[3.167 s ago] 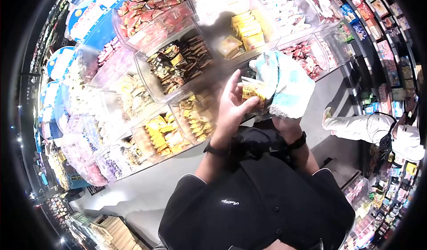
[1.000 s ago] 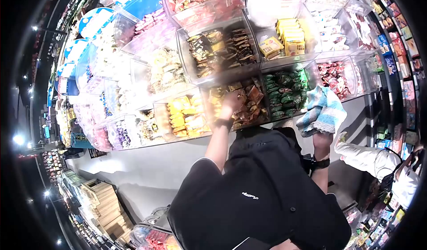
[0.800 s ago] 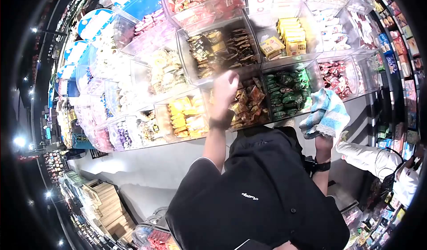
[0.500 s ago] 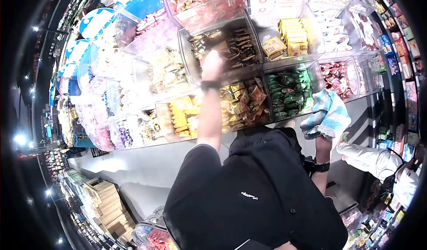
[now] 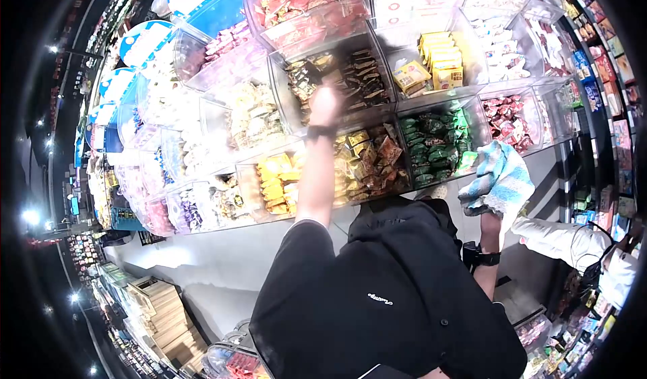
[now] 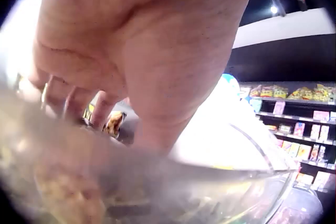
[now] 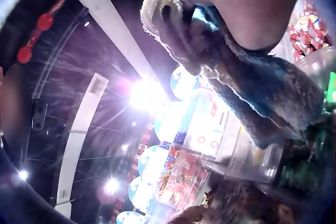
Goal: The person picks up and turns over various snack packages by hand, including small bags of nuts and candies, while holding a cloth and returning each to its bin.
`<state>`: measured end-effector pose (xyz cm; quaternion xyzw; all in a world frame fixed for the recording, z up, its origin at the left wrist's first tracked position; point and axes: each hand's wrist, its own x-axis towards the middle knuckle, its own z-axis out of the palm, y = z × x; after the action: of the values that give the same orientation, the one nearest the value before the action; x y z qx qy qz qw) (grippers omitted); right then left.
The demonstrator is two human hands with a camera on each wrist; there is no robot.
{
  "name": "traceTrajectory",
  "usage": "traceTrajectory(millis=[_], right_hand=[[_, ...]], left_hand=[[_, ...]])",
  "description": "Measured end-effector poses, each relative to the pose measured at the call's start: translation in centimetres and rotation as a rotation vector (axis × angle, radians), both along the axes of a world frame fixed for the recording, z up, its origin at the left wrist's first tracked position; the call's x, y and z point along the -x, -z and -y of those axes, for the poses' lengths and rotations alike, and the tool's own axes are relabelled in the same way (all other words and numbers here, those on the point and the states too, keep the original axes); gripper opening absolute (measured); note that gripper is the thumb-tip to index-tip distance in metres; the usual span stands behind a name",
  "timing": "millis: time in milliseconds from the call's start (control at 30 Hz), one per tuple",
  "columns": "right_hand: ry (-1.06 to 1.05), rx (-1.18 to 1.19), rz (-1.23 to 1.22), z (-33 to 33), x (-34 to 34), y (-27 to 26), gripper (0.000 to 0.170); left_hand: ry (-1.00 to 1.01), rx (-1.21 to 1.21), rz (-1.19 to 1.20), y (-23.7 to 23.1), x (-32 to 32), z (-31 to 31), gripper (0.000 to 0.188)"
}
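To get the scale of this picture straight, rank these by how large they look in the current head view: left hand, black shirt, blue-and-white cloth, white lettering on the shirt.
Largest to smallest:
1. black shirt
2. blue-and-white cloth
3. left hand, slightly blurred
4. white lettering

Looks like a shop, maybe for sweets or snacks — with clear bins (image 5: 323,30) side by side in rows, full of little wrapped things: red packs (image 5: 300,2), yellow packs (image 5: 441,59), green packs (image 5: 431,143) and dark packs (image 5: 365,76). Has big blue signs (image 5: 143,43) with white on them, standing up by the bins, too. Also has long dark shelves (image 6: 299,118), one over the other, with bright bags (image 6: 281,91) and small boxes (image 6: 299,129) in lines — and shiny lights (image 7: 111,185) up high.
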<state>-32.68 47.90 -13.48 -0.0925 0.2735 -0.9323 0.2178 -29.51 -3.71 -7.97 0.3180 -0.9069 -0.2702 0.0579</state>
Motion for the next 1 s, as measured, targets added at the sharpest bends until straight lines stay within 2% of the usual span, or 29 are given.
traceTrajectory(millis=[67,100,133,200,233,267,333,433,533,600,633,700,733,800,867,933,967,1000], right_hand=[[-0.007,0.012,-0.003,0.2,0.1,-0.3,0.049],[-0.013,0.016,-0.006,0.3,0.1,-0.5,0.049],[-0.019,0.027,-0.007,0.4,0.0,-0.7,0.049],[-0.035,0.051,-0.022,1.0,-0.1,-1.3,0.049],[-0.055,0.068,-0.037,1.4,0.0,-1.7,0.049],[-0.079,0.095,-0.053,2.0,0.0,-2.2,0.049],[-0.137,0.164,-0.094,3.6,0.4,-3.4,0.048],[-0.153,0.166,-0.131,6.2,0.8,-5.7,0.051],[-0.100,0.045,-0.123,8.7,0.1,-8.1,0.051],[-0.091,-0.039,-0.146,10.5,-0.9,-9.4,0.052],[-0.090,-0.075,-0.164,11.3,-1.3,-9.9,0.052],[-0.097,-0.130,-0.191,12.7,-2.1,-10.8,0.052],[-0.103,-0.153,-0.199,13.3,-2.3,-11.1,0.052],[-0.101,-0.164,-0.213,14.0,-2.6,-11.6,0.052],[-0.091,-0.160,-0.222,14.3,-2.4,-11.8,0.052],[-0.084,-0.144,-0.225,14.6,-2.0,-12.1,0.053],[-0.081,-0.142,-0.232,14.7,-1.9,-12.3,0.053],[-0.079,-0.140,-0.236,14.6,-1.8,-12.5,0.053]], left_hand=[[-0.122,0.004,-0.111,-0.4,0.1,0.0,0.035],[-0.174,-0.307,-0.298,-7.3,-0.9,-3.7,0.032],[-0.172,-0.409,-0.460,-9.8,-1.5,-5.2,0.051],[-0.100,-0.893,-0.788,-6.9,-2.1,-4.8,0.045],[0.003,-1.159,-0.879,-8.8,-2.9,-6.2,0.040],[0.124,-1.326,-1.028,-8.5,-3.1,-7.1,0.041],[0.080,-1.534,-1.077,-9.8,-4.3,-10.3,0.034],[0.004,-1.723,-1.075,-12.5,-4.6,-15.1,0.044],[0.108,-1.899,-0.971,-12.6,-4.4,-17.4,0.048],[0.201,-1.748,-0.923,-12.8,-4.5,-18.8,0.050],[0.233,-1.454,-0.870,-12.9,-4.4,-19.5,0.050],[0.167,-1.654,-0.914,-12.1,-3.7,-21.3,0.052],[0.172,-1.484,-0.850,-12.8,-3.5,-21.9,0.054],[0.148,-1.412,-0.820,-12.3,-3.6,-22.7,0.054],[0.165,-1.375,-0.645,-11.5,-4.0,-22.8,0.057],[0.374,-1.103,-0.783,-11.4,-3.5,-22.9,0.060],[0.422,-1.059,-0.772,-12.0,-3.7,-22.9,0.063],[0.433,-1.127,-0.802,-11.1,-3.3,-22.9,0.062]])
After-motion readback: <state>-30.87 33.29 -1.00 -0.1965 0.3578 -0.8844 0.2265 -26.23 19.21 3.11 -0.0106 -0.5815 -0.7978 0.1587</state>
